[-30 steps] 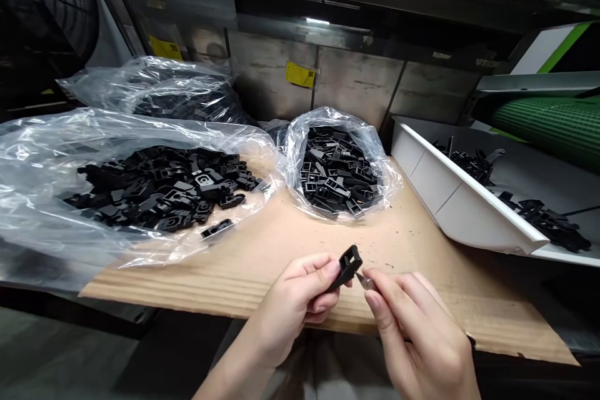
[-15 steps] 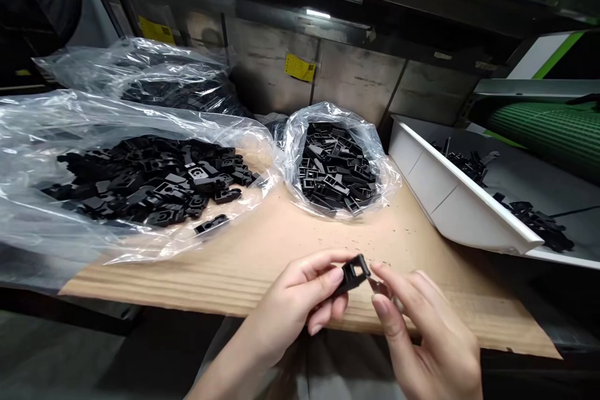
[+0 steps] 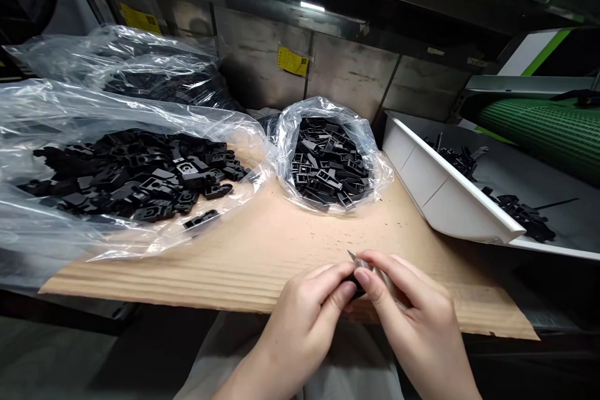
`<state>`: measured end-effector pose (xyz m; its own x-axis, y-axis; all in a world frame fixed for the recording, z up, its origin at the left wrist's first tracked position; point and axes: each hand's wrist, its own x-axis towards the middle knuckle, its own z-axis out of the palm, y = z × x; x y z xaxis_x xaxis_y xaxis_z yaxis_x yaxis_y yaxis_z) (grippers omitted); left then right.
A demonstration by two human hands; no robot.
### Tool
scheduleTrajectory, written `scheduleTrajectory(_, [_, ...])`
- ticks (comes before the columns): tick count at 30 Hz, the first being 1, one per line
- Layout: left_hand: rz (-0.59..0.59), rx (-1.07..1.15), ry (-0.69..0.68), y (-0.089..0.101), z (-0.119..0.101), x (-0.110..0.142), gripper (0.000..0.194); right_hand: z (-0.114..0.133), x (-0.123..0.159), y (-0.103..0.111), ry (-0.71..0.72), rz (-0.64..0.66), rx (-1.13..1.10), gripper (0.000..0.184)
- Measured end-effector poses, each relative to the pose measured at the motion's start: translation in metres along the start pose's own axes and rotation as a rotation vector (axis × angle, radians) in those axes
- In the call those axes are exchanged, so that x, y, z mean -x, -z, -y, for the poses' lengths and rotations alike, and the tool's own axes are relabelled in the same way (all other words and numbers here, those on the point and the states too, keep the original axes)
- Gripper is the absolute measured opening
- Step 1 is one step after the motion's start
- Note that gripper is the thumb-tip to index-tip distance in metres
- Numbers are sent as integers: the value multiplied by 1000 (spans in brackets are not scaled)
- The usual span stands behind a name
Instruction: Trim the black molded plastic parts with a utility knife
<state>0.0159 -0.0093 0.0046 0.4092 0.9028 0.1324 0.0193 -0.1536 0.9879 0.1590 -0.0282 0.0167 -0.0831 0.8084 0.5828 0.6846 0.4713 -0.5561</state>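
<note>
My left hand (image 3: 312, 309) is closed on a small black plastic part (image 3: 359, 288), mostly covered by my fingers. In my right hand (image 3: 407, 300) a small knife blade (image 3: 352, 255) is pinched between thumb and forefinger, its pointed tip showing past the fingertips. The two hands meet over the front of the cardboard sheet (image 3: 281, 247), with the blade right at the black part. Whether the edge touches the plastic I cannot tell.
A clear bag spills black parts (image 3: 154, 175) at left. Another open bag (image 3: 382, 172) holds black pieces (image 3: 330, 162) in the middle. At right stands a white tray (image 3: 450, 206) with black scraps (image 3: 527, 215). Dark crumbs dot the cardboard.
My right hand has moved left and up against the left hand, bringing the blade onto the black part. The part has turned and is now mostly hidden. The view has shifted slightly.
</note>
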Motion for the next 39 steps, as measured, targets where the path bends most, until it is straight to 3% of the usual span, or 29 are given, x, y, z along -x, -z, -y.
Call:
scheduleTrajectory(5, [-61, 393, 231, 9, -4, -5, 19, -4, 7, 8, 101, -32, 74, 14])
scheduleTrajectory(8, [-37, 596, 275, 13, -6, -8, 21, -4, 10, 1, 151, -12, 69, 16])
scheduleTrajectory(10, [3, 589, 268, 14, -5, -7, 23, -3, 10, -6, 151, -45, 55, 17])
scheduleTrajectory(15, [11, 388, 177, 12, 2, 0, 29, -1, 6, -12, 151, -70, 46, 16])
scheduleTrajectory(20, [-124, -95, -27, 6, 4, 5, 27, -6, 9, -1, 151, -49, 104, 17])
scheduleTrajectory(25, [-98, -422, -189, -1, 7, 1, 30, -9, 17, 6, 126, 78, 197, 14])
scheduleTrajectory(32, [-185, -660, -313, -9, 14, 2, 29, -11, 21, 5, 85, 142, 307, 17])
scheduleTrajectory(39, [-208, -740, -358, -11, 16, 3, 30, -12, 24, 6, 66, 153, 301, 17])
